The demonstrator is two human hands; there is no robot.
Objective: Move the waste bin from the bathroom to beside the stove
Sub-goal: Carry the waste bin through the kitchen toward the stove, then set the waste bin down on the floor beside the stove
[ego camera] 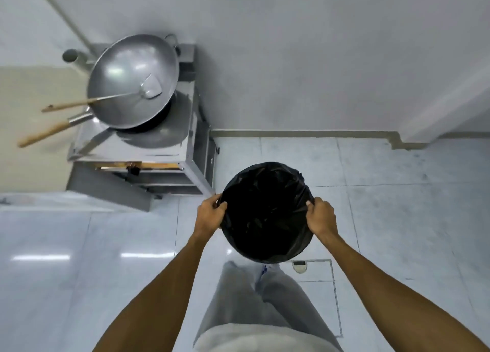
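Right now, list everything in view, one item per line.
waste bin: one, lined with a black bag, over the floor right of the stove, gripped at both sides of its rim
stove: one, steel, against the wall at left
wok: one, silver with a wooden handle, on the stove
spatula: one, metal with a wooden handle, lying in the wok
pipe: one, grey, behind the stove at left
floor hatch: one, framed square, set in the pale tiled floor at lower right
left hand: fingers closed on the bin's left rim
right hand: fingers closed on the bin's right rim
legs: grey trousers, bottom centre
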